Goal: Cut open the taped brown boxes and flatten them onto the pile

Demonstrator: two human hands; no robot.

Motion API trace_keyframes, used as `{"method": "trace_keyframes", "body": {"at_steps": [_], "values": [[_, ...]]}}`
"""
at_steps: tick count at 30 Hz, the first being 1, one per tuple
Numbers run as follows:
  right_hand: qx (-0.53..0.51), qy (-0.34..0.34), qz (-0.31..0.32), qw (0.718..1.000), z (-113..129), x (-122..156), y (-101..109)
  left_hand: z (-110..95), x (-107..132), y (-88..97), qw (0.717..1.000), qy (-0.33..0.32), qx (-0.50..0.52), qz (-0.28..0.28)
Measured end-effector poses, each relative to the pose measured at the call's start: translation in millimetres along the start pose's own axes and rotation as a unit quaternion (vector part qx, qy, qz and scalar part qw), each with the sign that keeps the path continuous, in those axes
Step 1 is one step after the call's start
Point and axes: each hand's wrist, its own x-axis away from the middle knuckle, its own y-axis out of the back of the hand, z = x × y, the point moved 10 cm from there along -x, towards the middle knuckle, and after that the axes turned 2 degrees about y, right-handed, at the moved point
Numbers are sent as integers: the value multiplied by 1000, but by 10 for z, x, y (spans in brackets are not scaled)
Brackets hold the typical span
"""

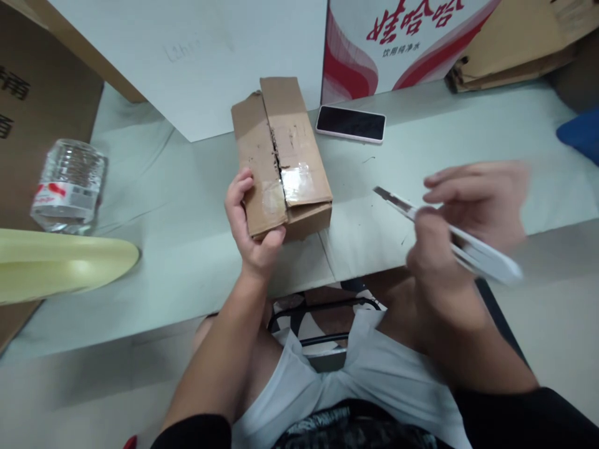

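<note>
A small brown cardboard box (pixel 302 146) rests on the pale green table cover. Its top flaps meet at a rough, dark seam, with shiny clear tape at the near end. My left hand (pixel 247 231) grips the near left corner, fingers along the side and thumb at the front edge. To the right of the box, my right hand (pixel 444 243) is closed around a white utility knife (pixel 491 259). The knife's bare blade points left toward the box, apart from it. Motion blurs the right hand and the handle's end.
A phone (pixel 350 123) lies just right of the box's far end. Behind stand a large white carton (pixel 201 56) and more cardboard (pixel 515 43). On the left are a clear water bottle (pixel 70 181) and a yellow curved object (pixel 65 265). Something blue (pixel 583 134) shows far right.
</note>
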Motion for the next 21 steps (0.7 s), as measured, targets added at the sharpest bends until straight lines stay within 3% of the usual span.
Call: {"method": "trace_keyframes", "body": {"at_steps": [2, 4, 7, 9, 11, 17, 19, 21], "values": [[66, 9, 57, 996, -214, 27, -232, 24, -22, 40, 999, 18, 46, -16], [136, -57, 196, 969, -592, 145, -565, 34, -41, 72, 995, 35, 92, -28], [221, -182, 388, 876, -1152, 513, -866, 64, -41, 131, 989, 65, 124, -56], [250, -230, 443, 829, -1374, 700, -922, 96, -23, 177, 985, 87, 125, -82], [252, -235, 438, 830, -1457, 742, -954, 124, -10, 231, 979, 104, 127, -119], [138, -158, 304, 929, -1290, 503, -955, 259, -74, 526, 925, 158, 189, -288], [68, -164, 260, 949, -1252, 430, -901, 351, -129, 613, 910, 182, 235, -289], [-9, -181, 227, 957, -1249, 384, -854, 494, -150, 635, 898, 238, 284, -238]]}}
